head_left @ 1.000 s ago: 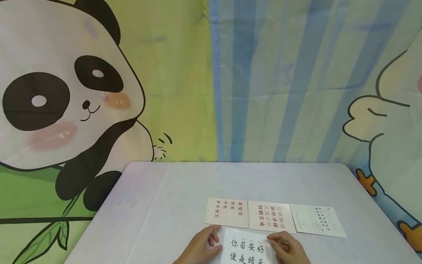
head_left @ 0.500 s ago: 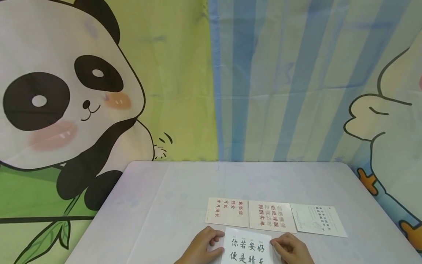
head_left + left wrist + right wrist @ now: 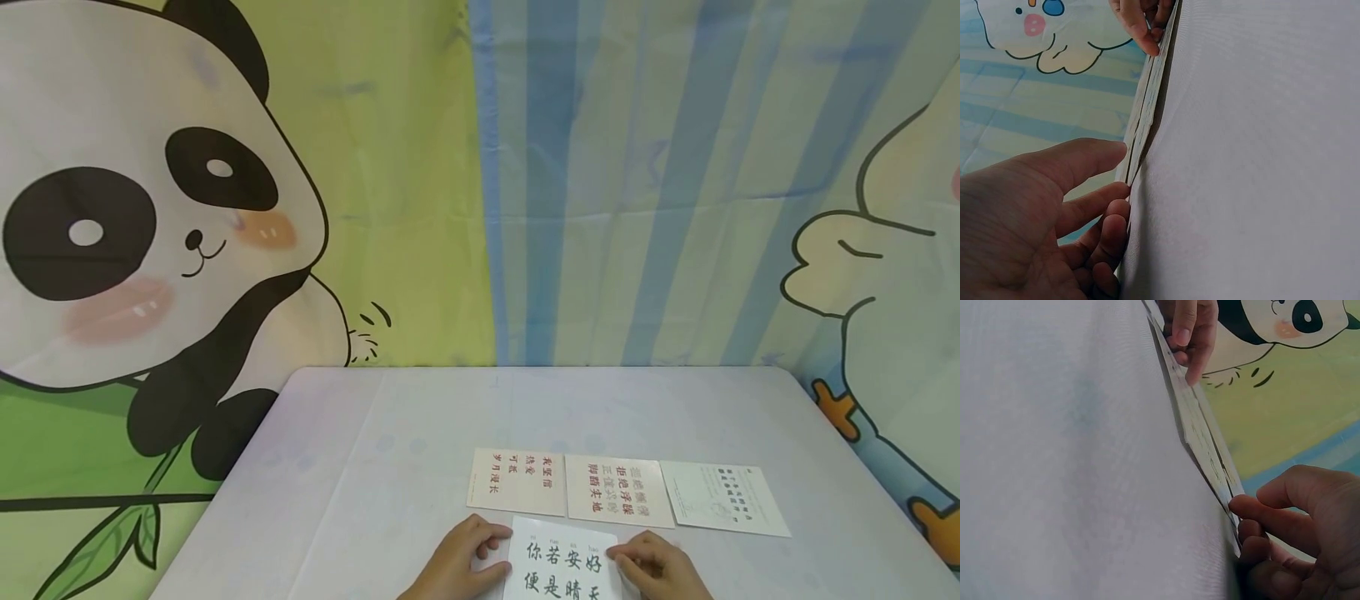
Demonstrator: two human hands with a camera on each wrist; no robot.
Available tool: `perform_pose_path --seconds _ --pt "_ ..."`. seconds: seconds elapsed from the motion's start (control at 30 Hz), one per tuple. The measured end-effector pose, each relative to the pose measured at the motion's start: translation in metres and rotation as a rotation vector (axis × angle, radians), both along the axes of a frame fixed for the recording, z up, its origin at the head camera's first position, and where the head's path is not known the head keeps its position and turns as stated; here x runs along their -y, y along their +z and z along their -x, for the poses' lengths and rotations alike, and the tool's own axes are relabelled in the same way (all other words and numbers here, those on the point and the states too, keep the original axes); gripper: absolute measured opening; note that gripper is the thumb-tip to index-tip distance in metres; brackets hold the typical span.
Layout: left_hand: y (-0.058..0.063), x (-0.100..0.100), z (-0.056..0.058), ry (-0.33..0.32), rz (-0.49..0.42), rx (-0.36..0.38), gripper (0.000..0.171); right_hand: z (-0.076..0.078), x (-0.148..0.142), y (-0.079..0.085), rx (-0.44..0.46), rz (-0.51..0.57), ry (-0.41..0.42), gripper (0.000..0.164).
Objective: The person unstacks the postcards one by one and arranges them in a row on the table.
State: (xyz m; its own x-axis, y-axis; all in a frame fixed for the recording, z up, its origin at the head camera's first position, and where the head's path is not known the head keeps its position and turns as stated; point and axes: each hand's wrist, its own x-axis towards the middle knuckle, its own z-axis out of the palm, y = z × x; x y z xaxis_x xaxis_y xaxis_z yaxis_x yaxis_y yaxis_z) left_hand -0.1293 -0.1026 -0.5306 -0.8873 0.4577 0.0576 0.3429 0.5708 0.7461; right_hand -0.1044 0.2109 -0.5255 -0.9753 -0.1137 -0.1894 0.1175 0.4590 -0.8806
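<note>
A white card (image 3: 562, 562) with black Chinese calligraphy lies at the table's near side in the head view, its lower part cut off by the frame. My left hand (image 3: 463, 560) is at its left edge, index finger near the top corner and thumb lower down, spread apart. With thumb and index finger close together, my right hand (image 3: 660, 567) pinches the card's upper right edge. In the left wrist view, the left hand (image 3: 1041, 212) has its fingertips right at thin, layered card edges (image 3: 1141, 125). The right wrist view shows the right hand (image 3: 1310, 531) at the opposite end.
Beyond the white card, three cards form a row: a cream one with red writing (image 3: 510, 496), another with red and grey writing (image 3: 615, 508), and a pale green one (image 3: 697, 496). They lie on the pale tabletop (image 3: 360, 450), with a cartoon curtain (image 3: 420, 208) behind.
The left fingertips have come in to the white card's left edge. The right hand has shifted slightly along the upper right edge. The three cards in the row have not moved.
</note>
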Motion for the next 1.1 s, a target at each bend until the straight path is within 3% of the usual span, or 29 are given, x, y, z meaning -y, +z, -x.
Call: perform_pose_path --seconds 0.13,0.27,0.33,0.57,1.1 --pt "0.001 0.000 0.000 0.001 -0.001 0.006 0.035 0.000 0.000 0.000 -0.009 -0.044 -0.052 0.015" --pt "0.001 -0.001 0.000 0.000 0.000 0.009 0.035 0.001 -0.001 0.001 0.033 -0.094 -0.159 0.014" --pt "0.001 -0.001 0.000 0.000 0.002 0.010 0.036 0.001 -0.003 0.002 0.059 -0.097 -0.172 0.015" --pt "0.000 0.000 0.001 0.003 -0.001 0.012 0.036 0.001 -0.010 0.004 0.068 -0.034 -0.043 0.029" --pt "-0.001 0.001 0.003 0.065 -0.072 0.093 0.044 -0.001 -0.013 0.003 0.044 0.076 0.049 0.029"
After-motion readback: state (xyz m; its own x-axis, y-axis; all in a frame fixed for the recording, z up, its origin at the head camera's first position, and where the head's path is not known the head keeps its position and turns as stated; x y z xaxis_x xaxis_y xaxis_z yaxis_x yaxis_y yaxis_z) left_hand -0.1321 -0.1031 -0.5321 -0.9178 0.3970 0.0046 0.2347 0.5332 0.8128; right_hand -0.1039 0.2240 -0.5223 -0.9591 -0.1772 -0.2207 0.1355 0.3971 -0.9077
